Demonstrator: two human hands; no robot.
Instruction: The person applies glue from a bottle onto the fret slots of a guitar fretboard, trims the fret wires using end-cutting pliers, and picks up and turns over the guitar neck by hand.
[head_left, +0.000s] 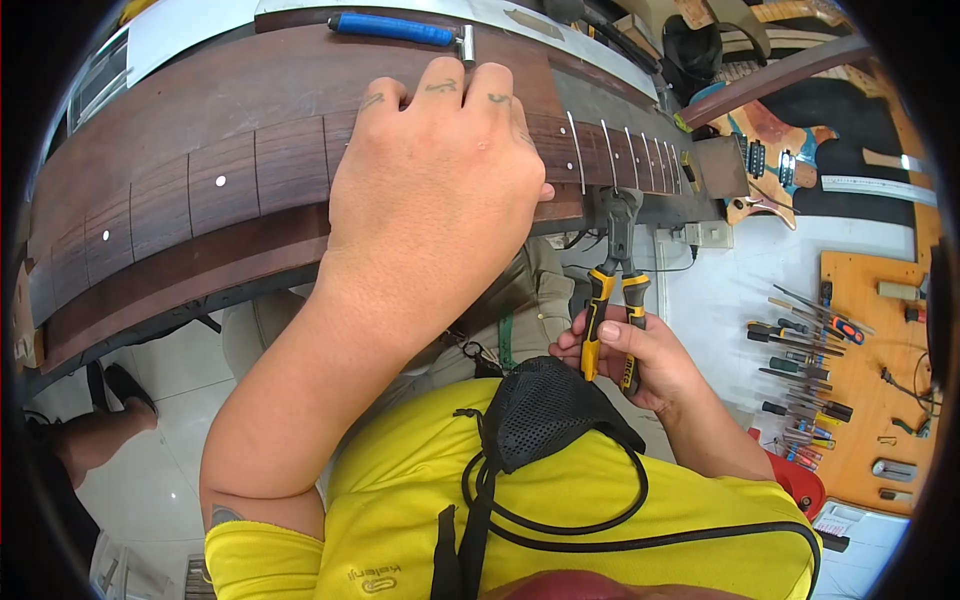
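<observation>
A dark wooden fretboard [290,165] with white dot inlays stretches across the bench. Metal frets [608,150] show in its right part, while bare slots cross the left part. My left hand [440,165] rests on the fretboard, back upward and fingers curled down; what is under them is hidden. Low at the right, my right hand [640,360] is closed around the yellow-and-black handles of cutting pliers [620,240]. The pliers point up, their jaws at the fretboard's near edge beside a fret end. Whether the jaws grip the fret cannot be told.
A blue-handled hammer [400,30] with a small metal head lies behind my left hand. An electric guitar body [765,160] lies at the right. Several files and screwdrivers hang on a wooden tool board [870,400]. Another person's leg [90,430] shows at the lower left.
</observation>
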